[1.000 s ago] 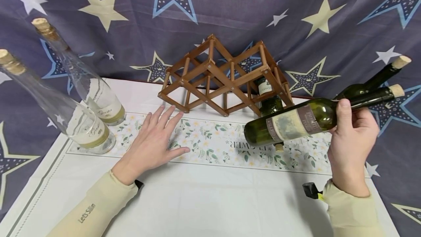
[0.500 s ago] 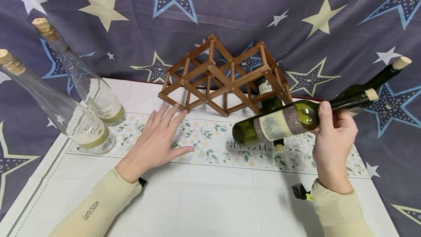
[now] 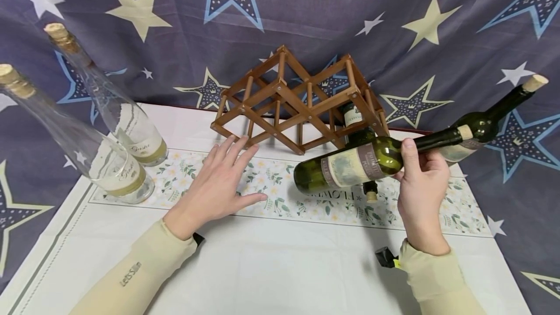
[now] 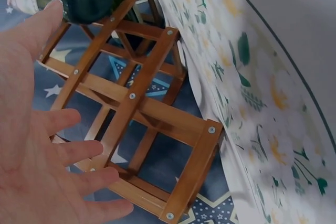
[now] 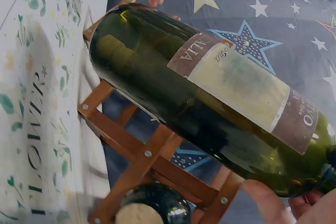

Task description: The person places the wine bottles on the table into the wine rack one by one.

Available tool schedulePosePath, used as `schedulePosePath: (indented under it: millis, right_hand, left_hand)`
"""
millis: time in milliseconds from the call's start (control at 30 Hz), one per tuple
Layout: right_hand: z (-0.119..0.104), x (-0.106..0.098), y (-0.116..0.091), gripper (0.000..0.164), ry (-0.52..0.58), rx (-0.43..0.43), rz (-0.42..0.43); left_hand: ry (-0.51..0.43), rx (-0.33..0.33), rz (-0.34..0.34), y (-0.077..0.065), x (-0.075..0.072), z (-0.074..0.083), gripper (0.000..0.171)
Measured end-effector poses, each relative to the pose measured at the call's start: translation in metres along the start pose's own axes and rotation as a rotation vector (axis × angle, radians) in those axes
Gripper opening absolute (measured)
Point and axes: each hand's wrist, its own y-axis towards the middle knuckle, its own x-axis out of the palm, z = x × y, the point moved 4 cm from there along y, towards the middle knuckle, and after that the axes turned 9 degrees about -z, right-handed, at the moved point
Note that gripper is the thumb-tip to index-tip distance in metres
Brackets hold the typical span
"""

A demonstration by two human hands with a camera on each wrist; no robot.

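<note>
My right hand [image 3: 422,193] grips a corked green wine bottle [image 3: 350,166] by its neck and shoulder. The bottle is tilted, base to the left, in front of the rack's right part. My left hand [image 3: 214,183] has its fingers spread and holds nothing, near the lower left of the wooden wine rack [image 3: 280,86]. One dark bottle [image 3: 371,189] lies in the rack's lower right compartment, its corked neck pointing forward; the held bottle hides part of it. In the right wrist view, the held bottle's label [image 5: 241,85] faces the camera.
Two clear corked bottles [image 3: 142,147] with a little yellowish liquid stand at the left. Another green bottle [image 3: 477,128] stands at the back right, partly behind the held one. A floral runner [image 3: 280,193] lies across the white table [image 3: 280,266], with a star-patterned cloth [image 3: 306,8] behind.
My right hand has moved left with the wine bottle, bringing its base closer to my left hand. My left hand has shifted slightly to the right, fingers still spread.
</note>
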Motion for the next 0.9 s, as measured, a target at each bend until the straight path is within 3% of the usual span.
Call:
schedulePosePath:
  millis: [367, 600, 900]
  right_hand:
    - [0.011, 0.014, -0.009, 0.021, -0.017, 0.078, -0.021]
    - [0.018, 0.022, -0.014, 0.03, -0.028, 0.116, -0.049]
    - [0.027, 0.03, -0.023, 0.024, -0.098, 0.159, -0.091]
  left_hand:
    - [-0.019, 0.042, 0.024, 0.005, -0.001, 0.01, 0.108]
    - [-0.043, 0.081, 0.037, 0.01, -0.002, 0.017, 0.108]
    - [-0.057, 0.099, 0.021, 0.015, -0.001, 0.026, 0.111]
